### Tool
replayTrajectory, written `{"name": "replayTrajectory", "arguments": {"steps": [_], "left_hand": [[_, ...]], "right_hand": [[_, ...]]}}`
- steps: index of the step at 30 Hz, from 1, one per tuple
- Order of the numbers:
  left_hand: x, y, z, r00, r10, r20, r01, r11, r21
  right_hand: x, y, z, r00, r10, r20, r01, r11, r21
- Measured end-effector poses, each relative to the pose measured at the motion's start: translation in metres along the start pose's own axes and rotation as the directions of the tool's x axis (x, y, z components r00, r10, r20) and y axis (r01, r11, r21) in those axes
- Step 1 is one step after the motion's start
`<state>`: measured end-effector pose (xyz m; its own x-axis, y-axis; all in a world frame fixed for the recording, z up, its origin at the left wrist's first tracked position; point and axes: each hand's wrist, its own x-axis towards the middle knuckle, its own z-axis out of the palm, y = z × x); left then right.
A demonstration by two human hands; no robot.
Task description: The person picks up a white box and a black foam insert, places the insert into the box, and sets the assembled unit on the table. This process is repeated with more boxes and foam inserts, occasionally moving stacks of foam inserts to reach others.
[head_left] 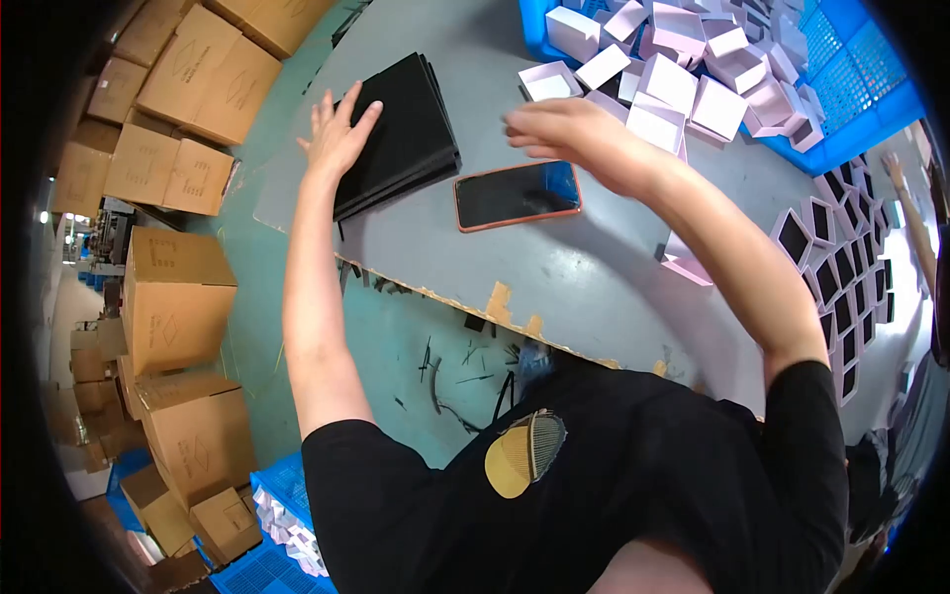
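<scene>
Right, we are looking at a stack of black sheets (pixel 411 129), which is lying flat toward the left end of the worktop (pixel 416 243), close to its taped near edge. Our left hand (pixel 339 139) is clearly being the nearer one: it is covering the stack's left side, open, palm down and fingers spreading, though we are not managing to tell whether it is pressing down. Our right hand (pixel 579 139) is hovering to the right of the stack, open too, its fingers pointing across toward it and gripping nothing. The stack's near side is slanting from lower left to upper right, but with the left hand hiding part of the outline, we are not making out its long axis for certain. A phone (pixel 517 195) in an orange case is lying just beside the stack, between it and the right hand's forearm. Beyond that hand, pale pink box parts (pixel 668 87) are spilling from a blue crate (pixel 841 79) at the far right, and boxes with black insides (pixel 841 267) are standing along the right side. Cartons (pixel 183 317) are crowding the left of the room, dark scraps are littering the green floor (pixel 381 342), and another person's arm (pixel 912 213) is showing at far right.
</scene>
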<state>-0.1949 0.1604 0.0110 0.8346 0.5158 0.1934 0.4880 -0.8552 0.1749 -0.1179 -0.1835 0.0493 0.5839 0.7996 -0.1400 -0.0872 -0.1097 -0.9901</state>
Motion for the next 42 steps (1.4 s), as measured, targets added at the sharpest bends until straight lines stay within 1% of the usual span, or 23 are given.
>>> {"name": "replayTrajectory", "arguments": {"steps": [2,3,4,5,10,13,16,19,22,25,28,29,31,32,34,35,36,37,38,39,40,41,42], "left_hand": [[0.011,-0.005,0.016,0.99,-0.035,0.136,0.04,0.999,-0.035],[0.014,-0.006,0.025,0.982,-0.041,0.183,0.049,0.998,-0.038],[0.009,-0.001,0.034,0.978,-0.096,0.187,0.114,0.989,-0.089],[0.008,-0.001,0.037,0.982,-0.092,0.168,0.11,0.989,-0.102],[0.006,0.0,0.037,0.982,-0.101,0.162,0.124,0.982,-0.139],[0.008,0.0,0.039,0.981,-0.117,0.156,0.138,0.982,-0.128],[0.01,-0.001,0.043,0.984,-0.111,0.137,0.129,0.983,-0.133],[0.008,0.0,0.044,0.986,-0.113,0.12,0.129,0.983,-0.133],[0.009,-0.001,0.047,0.987,-0.113,0.112,0.125,0.986,-0.113],[0.009,-0.001,0.048,0.988,-0.11,0.106,0.121,0.986,-0.112],[0.008,-0.001,0.046,0.989,-0.106,0.106,0.119,0.986,-0.12],[0.008,-0.001,0.047,0.988,-0.109,0.108,0.122,0.985,-0.123],[0.009,-0.002,0.047,0.987,-0.112,0.113,0.126,0.983,-0.13],[0.008,-0.002,0.048,0.987,-0.111,0.112,0.125,0.984,-0.129],[0.009,-0.002,0.047,0.99,-0.101,0.103,0.114,0.985,-0.132],[0.009,-0.002,0.047,0.991,-0.097,0.093,0.107,0.987,-0.116],[0.014,-0.012,0.056,0.996,-0.069,0.058,0.076,0.989,-0.123],[0.021,-0.023,0.065,1.0,-0.014,0.012,0.016,0.992,-0.122],[0.028,-0.037,0.079,0.993,0.084,-0.081,-0.093,0.989,-0.114],[0.024,-0.027,0.067,0.998,0.049,-0.038,-0.052,0.995,-0.088],[0.029,-0.031,0.069,0.997,0.067,-0.031,-0.068,0.997,-0.04],[0.032,-0.034,0.07,0.995,0.094,-0.029,-0.094,0.995,-0.019],[0.043,-0.048,0.083,0.99,0.131,-0.046,-0.132,0.991,-0.011]], "right_hand": [[0.065,0.016,0.023,0.978,0.203,-0.042,-0.197,0.974,0.113],[0.099,0.036,0.029,0.965,0.262,-0.002,-0.257,0.949,0.182],[0.115,0.042,0.038,0.955,0.297,0.008,-0.292,0.934,0.207],[0.13,0.047,0.046,0.943,0.332,0.019,-0.327,0.916,0.231],[0.152,0.051,0.075,0.899,0.422,-0.12,-0.401,0.901,0.167],[0.164,0.056,0.072,0.868,0.474,-0.151,-0.472,0.88,0.053],[0.163,0.063,0.076,0.877,0.422,-0.232,-0.407,0.907,0.11],[0.178,0.071,0.077,0.86,0.436,-0.265,-0.453,0.891,-0.003],[0.181,0.068,0.073,0.871,0.434,-0.229,-0.456,0.889,-0.047],[0.18,0.064,0.067,0.875,0.477,-0.086,-0.479,0.878,-0.011],[0.178,0.065,0.068,0.891,0.44,-0.112,-0.443,0.896,-0.007],[0.177,0.065,0.065,0.891,0.438,-0.12,-0.445,0.895,-0.04],[0.174,0.066,0.049,0.89,0.435,-0.139,-0.45,0.887,-0.104],[0.173,0.07,0.032,0.894,0.427,-0.132,-0.439,0.896,-0.071],[0.158,0.057,0.014,0.912,0.363,-0.194,-0.392,0.909,-0.141],[0.152,0.051,0.009,0.964,0.235,-0.124,-0.262,0.919,-0.294],[0.139,0.036,0.006,0.993,0.112,-0.049,-0.122,0.891,-0.437],[0.106,0.01,0.009,0.987,0.136,-0.088,-0.159,0.92,-0.358],[0.074,-0.015,0.012,0.979,0.16,-0.127,-0.19,0.942,-0.276],[0.036,-0.034,0.011,0.994,0.088,-0.064,-0.103,0.946,-0.308],[0.006,-0.034,0.004,0.999,0.038,-0.034,-0.049,0.917,-0.395],[-0.049,-0.06,0.003,0.993,0.108,-0.038,-0.114,0.897,-0.427],[-0.088,-0.05,-0.007,1.0,0.018,0.018,-0.008,0.893,-0.449]]}}
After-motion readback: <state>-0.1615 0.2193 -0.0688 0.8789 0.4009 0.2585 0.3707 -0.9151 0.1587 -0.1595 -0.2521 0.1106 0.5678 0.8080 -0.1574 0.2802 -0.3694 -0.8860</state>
